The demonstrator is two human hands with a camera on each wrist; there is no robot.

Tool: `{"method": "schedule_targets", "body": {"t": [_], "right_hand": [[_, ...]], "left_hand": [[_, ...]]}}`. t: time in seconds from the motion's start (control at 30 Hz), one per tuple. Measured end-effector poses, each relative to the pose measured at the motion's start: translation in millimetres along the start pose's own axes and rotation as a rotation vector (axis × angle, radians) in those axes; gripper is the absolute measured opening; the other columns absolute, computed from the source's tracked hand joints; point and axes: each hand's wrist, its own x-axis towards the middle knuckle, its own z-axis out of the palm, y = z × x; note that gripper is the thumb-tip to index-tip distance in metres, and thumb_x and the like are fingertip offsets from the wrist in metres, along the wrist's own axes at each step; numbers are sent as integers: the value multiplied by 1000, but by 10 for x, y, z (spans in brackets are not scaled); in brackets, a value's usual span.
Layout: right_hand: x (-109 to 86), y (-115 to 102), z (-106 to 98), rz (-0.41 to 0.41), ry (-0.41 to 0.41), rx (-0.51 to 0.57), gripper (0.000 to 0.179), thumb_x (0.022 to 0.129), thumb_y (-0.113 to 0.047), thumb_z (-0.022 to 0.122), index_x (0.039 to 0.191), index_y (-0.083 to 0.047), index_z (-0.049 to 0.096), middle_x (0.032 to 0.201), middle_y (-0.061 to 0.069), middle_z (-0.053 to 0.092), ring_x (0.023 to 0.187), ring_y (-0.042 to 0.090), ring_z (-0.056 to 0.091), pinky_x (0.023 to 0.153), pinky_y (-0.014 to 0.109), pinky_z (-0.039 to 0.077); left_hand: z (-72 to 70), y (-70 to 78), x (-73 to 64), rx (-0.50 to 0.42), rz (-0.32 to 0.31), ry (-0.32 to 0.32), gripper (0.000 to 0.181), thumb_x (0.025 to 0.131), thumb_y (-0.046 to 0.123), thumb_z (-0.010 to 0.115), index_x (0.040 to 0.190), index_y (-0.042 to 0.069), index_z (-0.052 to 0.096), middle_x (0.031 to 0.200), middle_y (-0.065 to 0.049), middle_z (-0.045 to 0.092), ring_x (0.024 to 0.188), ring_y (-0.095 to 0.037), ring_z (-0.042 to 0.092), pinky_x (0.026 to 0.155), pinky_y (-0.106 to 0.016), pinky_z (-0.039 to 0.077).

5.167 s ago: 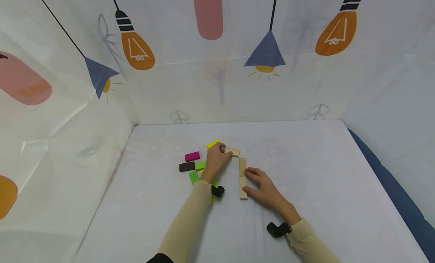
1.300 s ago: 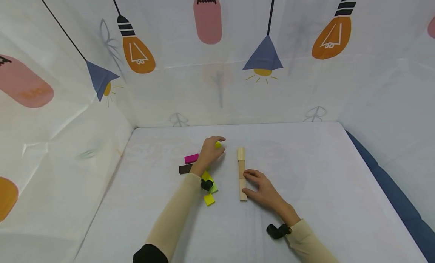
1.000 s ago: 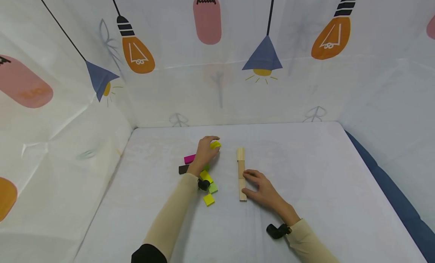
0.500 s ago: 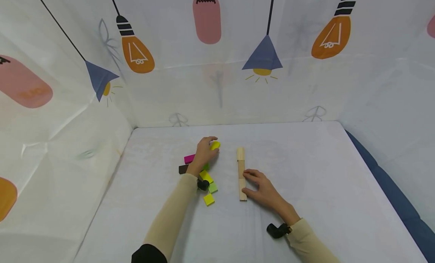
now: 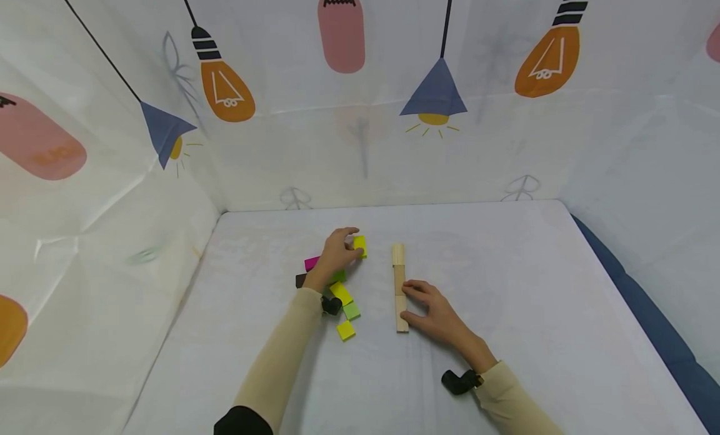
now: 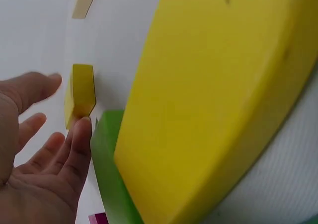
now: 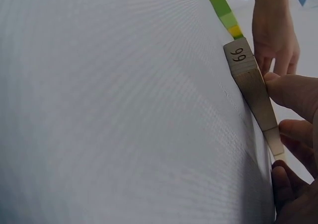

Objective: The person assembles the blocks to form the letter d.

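My left hand (image 5: 336, 254) is at a yellow block (image 5: 360, 242) at the far end of the coloured blocks. In the left wrist view a fingertip (image 6: 84, 123) meets the lower end of that yellow block (image 6: 83, 87); another finger stands apart from it. To the right, a straight row of three plain wooden blocks (image 5: 399, 279) points away from me. My right hand (image 5: 435, 313) lies along the row's right side, two fingertips at it. The right wrist view shows the near wooden block (image 7: 240, 54) with digits on its end, and fingers touching the same side.
Left of the row lie yellow blocks (image 5: 345, 330), a light green block (image 5: 351, 310), a green block (image 5: 339, 276), a magenta block (image 5: 311, 263) and a dark block (image 5: 300, 280), partly behind my left arm. A white table (image 5: 506, 285) carries them, with a patterned cloth wall (image 5: 371, 154) behind.
The wooden block that lay crosswise now lines up at the row's far end. My left hand has moved left from it to the yellow block, which has turned lengthwise. My right hand stays put.
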Motion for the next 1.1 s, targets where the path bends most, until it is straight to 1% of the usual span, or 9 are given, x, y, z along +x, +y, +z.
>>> {"method": "schedule_targets", "body": {"t": [0.2, 0.47, 0.7, 0.87, 0.97, 1.1], "right_hand": [[4, 8, 4, -2, 3, -1, 56, 88, -16, 82, 137, 4, 63, 144, 14, 58, 137, 40, 51, 109, 58, 45], [2, 3, 8, 1, 4, 3, 56, 89, -15, 81, 137, 4, 62, 144, 14, 58, 137, 40, 51, 108, 58, 46], [-6, 7, 12, -21, 21, -14, 55, 88, -15, 82, 136, 4, 63, 143, 14, 59, 136, 40, 52, 106, 58, 47], [-5, 10, 10, -22, 25, -2, 55, 87, -15, 82, 136, 4, 63, 142, 13, 60, 135, 40, 53, 106, 58, 47], [-5, 16, 14, -30, 28, -4, 55, 88, -15, 82, 136, 4, 64, 141, 14, 60, 135, 40, 53, 106, 58, 47], [-2, 20, 17, -36, 26, -4, 55, 88, -15, 82, 136, 5, 64, 141, 15, 60, 134, 41, 54, 105, 58, 47]], "left_hand": [[-46, -40, 32, 26, 12, -70, 67, 90, 26, 81, 149, 11, 52, 145, -17, 53, 102, -26, 63, 97, -40, 56], [-82, -43, 41, 17, -20, -132, 72, 88, 26, 84, 150, 14, 50, 144, -12, 53, 102, -23, 61, 101, -39, 54], [-103, -35, 50, 9, -35, -168, 69, 87, 21, 83, 148, 15, 52, 128, -10, 60, 102, -22, 58, 98, -38, 53], [-113, -35, 38, -20, -46, -185, 67, 88, 14, 82, 148, 15, 53, 126, -9, 60, 102, -23, 57, 96, -37, 54], [-112, -41, 39, -15, -47, -187, 65, 89, 13, 81, 148, 15, 54, 125, -9, 60, 103, -23, 57, 96, -37, 54], [-106, -38, 52, 6, -36, -187, 61, 89, 13, 80, 146, 12, 56, 132, -10, 59, 106, -24, 58, 99, -38, 54]]}}
